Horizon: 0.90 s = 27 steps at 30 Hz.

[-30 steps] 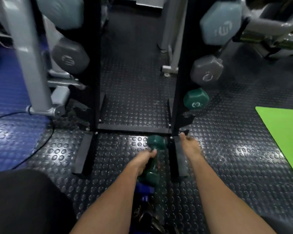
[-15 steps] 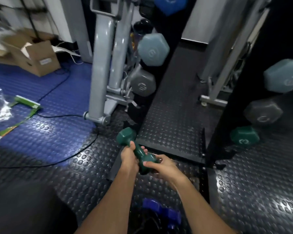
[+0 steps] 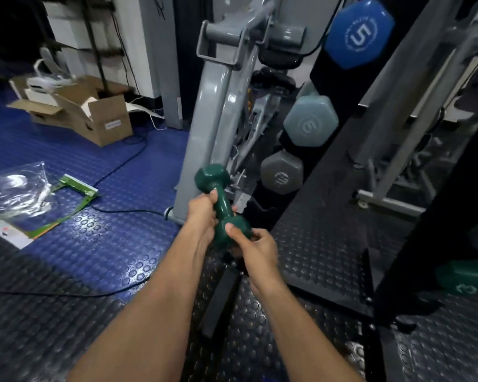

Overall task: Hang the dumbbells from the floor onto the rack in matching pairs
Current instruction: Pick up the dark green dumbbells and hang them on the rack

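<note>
A dark green dumbbell (image 3: 220, 201) is held off the floor, tilted, just left of the black rack's left upright (image 3: 333, 114). My left hand (image 3: 202, 213) grips its handle. My right hand (image 3: 255, 248) holds its lower head. On the left side of the rack hang a blue dumbbell (image 3: 359, 33) marked 5 at the top, a pale blue-grey dumbbell (image 3: 311, 121) below it, and a grey dumbbell (image 3: 282, 173) lowest. Another green dumbbell (image 3: 464, 277) hangs low on the rack's right upright, at the right edge of the view.
A grey exercise machine frame (image 3: 213, 106) stands right behind the held dumbbell. A cardboard box (image 3: 94, 114), a plastic bag (image 3: 17, 194) and a black cable (image 3: 116, 208) lie on the blue floor to the left. The rack's black foot (image 3: 221, 296) lies below my hands.
The green dumbbell has come up from the floor, my right hand joining my left on it. It has moved left and higher, toward the rack's left side, and my view has swung left.
</note>
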Each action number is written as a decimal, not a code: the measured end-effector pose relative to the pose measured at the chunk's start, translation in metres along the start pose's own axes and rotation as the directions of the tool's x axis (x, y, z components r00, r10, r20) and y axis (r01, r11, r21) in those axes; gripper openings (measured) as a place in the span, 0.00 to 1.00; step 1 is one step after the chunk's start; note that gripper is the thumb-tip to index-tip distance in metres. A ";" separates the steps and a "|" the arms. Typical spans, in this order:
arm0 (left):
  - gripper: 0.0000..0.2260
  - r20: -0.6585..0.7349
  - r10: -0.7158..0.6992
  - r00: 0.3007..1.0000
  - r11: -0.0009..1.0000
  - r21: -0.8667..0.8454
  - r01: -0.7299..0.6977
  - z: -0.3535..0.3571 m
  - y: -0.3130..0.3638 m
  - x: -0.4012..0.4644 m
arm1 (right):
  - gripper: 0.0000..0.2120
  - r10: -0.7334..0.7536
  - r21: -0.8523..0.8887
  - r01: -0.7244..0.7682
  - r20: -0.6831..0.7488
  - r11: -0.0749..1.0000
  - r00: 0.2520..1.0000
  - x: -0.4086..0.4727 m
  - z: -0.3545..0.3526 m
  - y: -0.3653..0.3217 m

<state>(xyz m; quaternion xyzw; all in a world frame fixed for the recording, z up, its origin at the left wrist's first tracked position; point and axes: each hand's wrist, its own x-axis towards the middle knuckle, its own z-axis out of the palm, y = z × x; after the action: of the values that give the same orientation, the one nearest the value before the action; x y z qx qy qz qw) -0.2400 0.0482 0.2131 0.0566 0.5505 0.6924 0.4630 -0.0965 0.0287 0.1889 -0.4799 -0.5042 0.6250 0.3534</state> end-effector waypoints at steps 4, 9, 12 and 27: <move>0.09 0.031 0.037 0.999 0.978 0.206 -0.042 0.022 0.027 0.026 | 0.36 -0.010 0.091 0.021 -0.116 0.996 0.993 0.016 0.022 -0.007; 0.09 0.106 0.005 0.994 0.957 0.289 -0.036 0.042 0.037 0.042 | 0.21 0.002 0.177 0.024 -0.145 0.984 0.989 0.025 0.023 -0.022; 0.17 0.125 -0.021 0.992 0.966 0.257 -0.012 0.049 0.039 0.049 | 0.13 0.065 0.247 -0.030 -0.135 0.969 0.989 0.027 0.017 -0.035; 0.25 0.198 0.033 0.980 0.951 0.295 -0.092 0.080 0.029 0.052 | 0.21 0.234 0.468 -0.178 -0.064 0.866 0.970 0.041 -0.002 -0.042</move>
<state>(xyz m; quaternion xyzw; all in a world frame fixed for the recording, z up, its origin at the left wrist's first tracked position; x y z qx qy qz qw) -0.2391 0.1426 0.2455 0.2104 0.6011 0.6055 0.4773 -0.1079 0.0779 0.2197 -0.4702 -0.2664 0.7307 0.4172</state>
